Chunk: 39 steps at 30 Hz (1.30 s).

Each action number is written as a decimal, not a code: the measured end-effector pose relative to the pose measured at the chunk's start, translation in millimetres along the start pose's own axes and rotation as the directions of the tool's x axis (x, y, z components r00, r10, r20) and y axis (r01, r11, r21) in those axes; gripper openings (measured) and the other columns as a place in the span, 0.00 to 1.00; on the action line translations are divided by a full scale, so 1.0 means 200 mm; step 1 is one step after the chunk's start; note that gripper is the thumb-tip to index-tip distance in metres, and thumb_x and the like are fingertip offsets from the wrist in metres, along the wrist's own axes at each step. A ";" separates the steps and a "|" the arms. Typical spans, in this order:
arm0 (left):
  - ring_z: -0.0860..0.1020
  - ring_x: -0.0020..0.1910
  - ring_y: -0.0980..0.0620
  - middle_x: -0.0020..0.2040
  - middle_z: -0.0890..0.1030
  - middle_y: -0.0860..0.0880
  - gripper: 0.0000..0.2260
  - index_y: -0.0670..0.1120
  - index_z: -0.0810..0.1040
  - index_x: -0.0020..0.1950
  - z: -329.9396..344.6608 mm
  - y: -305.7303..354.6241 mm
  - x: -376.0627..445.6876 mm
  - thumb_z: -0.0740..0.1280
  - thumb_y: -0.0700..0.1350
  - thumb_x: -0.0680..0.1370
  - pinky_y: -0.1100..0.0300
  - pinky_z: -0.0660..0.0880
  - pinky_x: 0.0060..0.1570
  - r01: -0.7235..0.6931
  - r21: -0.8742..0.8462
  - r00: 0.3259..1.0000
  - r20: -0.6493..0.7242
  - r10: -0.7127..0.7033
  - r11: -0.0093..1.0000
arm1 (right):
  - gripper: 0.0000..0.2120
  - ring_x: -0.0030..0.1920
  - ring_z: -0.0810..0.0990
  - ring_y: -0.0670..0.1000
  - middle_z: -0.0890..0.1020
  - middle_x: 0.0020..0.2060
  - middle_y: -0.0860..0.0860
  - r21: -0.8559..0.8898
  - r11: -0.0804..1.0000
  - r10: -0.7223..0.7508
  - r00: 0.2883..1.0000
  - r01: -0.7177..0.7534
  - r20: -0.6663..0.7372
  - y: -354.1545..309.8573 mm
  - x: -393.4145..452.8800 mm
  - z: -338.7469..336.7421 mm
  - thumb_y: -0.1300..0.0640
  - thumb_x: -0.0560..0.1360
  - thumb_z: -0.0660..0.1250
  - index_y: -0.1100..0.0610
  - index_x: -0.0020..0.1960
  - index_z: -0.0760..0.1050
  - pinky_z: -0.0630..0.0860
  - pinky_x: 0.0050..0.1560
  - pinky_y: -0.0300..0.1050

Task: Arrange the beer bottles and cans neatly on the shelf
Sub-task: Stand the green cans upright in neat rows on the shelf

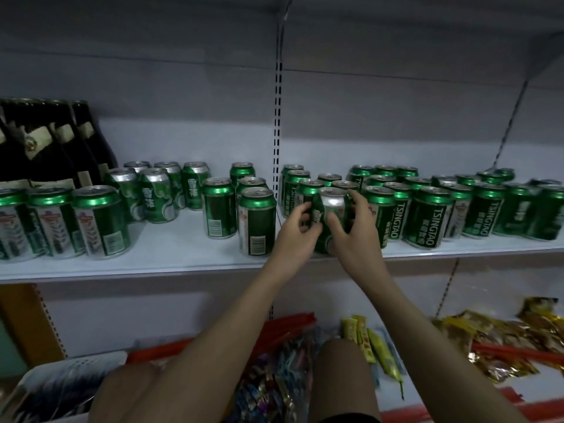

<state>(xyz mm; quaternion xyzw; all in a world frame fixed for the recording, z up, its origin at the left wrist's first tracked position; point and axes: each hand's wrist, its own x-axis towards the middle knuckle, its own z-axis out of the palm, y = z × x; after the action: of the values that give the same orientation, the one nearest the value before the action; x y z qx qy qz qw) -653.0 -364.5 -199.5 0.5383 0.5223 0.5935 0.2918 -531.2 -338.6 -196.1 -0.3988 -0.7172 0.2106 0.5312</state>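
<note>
I am looking down at the shelf (171, 257) and watching both hands working one green can (328, 215), which is standing near the front edge at about 12 o'clock from me, just ahead of the wrists. The left hand (294, 228) is curling its fingers round the can's left side, and the right hand (351, 230) is gripping the right side, thumb across the front and fingers reaching behind.

The can is sitting tight among neighbours: a cluster of cans (308, 184) is crowding directly behind it, the Tsingtao rows (427, 215) are packing in at 2 o'clock, and a two-can column (258, 221) is standing just beside it at 10 o'clock. Dark bottles (52, 141) are standing far off at 9 o'clock.

What I am worrying about is the squeeze. If I am turning or sliding this can, my right fingers behind it are likely nudging the back cluster, and one tipping can may start a chain. The can is also close to the lip, so pulling it toward me risks dropping it onto the snack packets (503, 340) below.
</note>
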 end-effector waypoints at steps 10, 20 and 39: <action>0.74 0.46 0.73 0.54 0.75 0.60 0.25 0.51 0.61 0.79 0.02 -0.04 -0.02 0.63 0.45 0.82 0.79 0.70 0.38 -0.022 0.071 1.000 0.008 0.022 0.997 | 0.31 0.66 0.75 0.57 0.72 0.70 0.50 0.082 0.996 0.023 0.999 -0.026 0.045 0.04 -0.05 0.01 0.50 0.81 0.64 0.42 0.79 0.54 0.73 0.65 0.62; 0.74 0.64 0.59 0.67 0.73 0.52 0.24 0.56 0.65 0.77 -0.03 0.17 -0.05 0.66 0.49 0.81 0.64 0.75 0.60 -0.255 0.079 0.967 0.027 0.254 0.964 | 0.29 0.70 0.72 0.50 0.71 0.72 0.49 0.350 0.937 -0.014 1.000 0.005 0.024 -0.09 0.01 -0.11 0.50 0.82 0.63 0.42 0.79 0.56 0.73 0.68 0.59; 0.84 0.51 0.55 0.55 0.83 0.46 0.24 0.56 0.69 0.68 -0.54 0.42 -0.10 0.73 0.41 0.76 0.62 0.80 0.46 -0.394 -0.047 0.893 -0.255 0.371 0.918 | 0.25 0.56 0.81 0.50 0.77 0.62 0.49 0.371 0.928 -0.184 0.917 0.042 0.354 -0.63 0.33 0.05 0.39 0.81 0.59 0.44 0.75 0.61 0.82 0.50 0.50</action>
<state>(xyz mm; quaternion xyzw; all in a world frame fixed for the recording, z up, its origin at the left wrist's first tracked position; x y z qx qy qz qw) -731.8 -439.9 -115.2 0.5398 0.4079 0.7248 0.1298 -591.4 -359.1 -69.4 -0.2043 -0.7791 0.3790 0.4556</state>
